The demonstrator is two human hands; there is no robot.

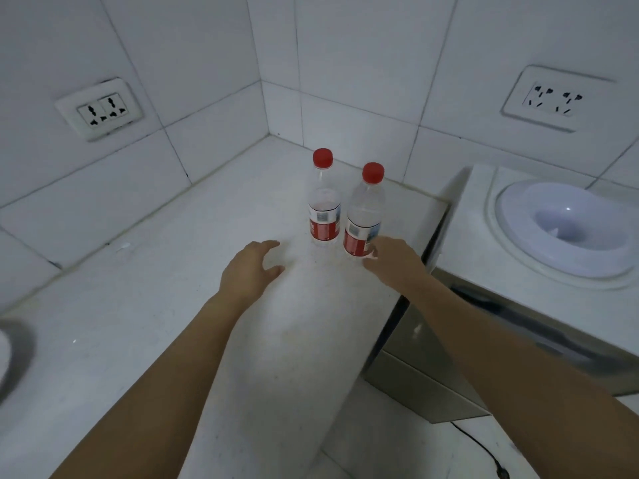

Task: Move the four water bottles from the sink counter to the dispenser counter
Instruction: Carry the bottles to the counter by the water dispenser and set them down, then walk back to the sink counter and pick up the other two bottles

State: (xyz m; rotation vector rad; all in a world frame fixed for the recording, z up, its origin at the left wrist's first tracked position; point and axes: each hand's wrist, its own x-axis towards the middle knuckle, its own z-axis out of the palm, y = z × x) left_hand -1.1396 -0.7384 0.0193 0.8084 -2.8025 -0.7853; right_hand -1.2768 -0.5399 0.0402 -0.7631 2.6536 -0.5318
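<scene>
Two clear water bottles with red caps and red labels stand upright side by side on the white counter (pixel 145 305) near the tiled corner. The left bottle (pixel 324 202) is slightly farther back; the right bottle (pixel 363 216) is nearer. My right hand (pixel 392 261) is at the base of the right bottle, fingertips touching its label, fingers not wrapped around it. My left hand (pixel 250 267) hovers over the counter with fingers spread, a short way left of the left bottle and apart from it. No other bottles are in view.
A water dispenser (pixel 539 243) with a white round top opening stands to the right, below counter level, its cord on the floor. Wall sockets sit on the left wall (pixel 100 110) and right wall (pixel 553 100). A sink rim (pixel 14 357) shows at the left edge.
</scene>
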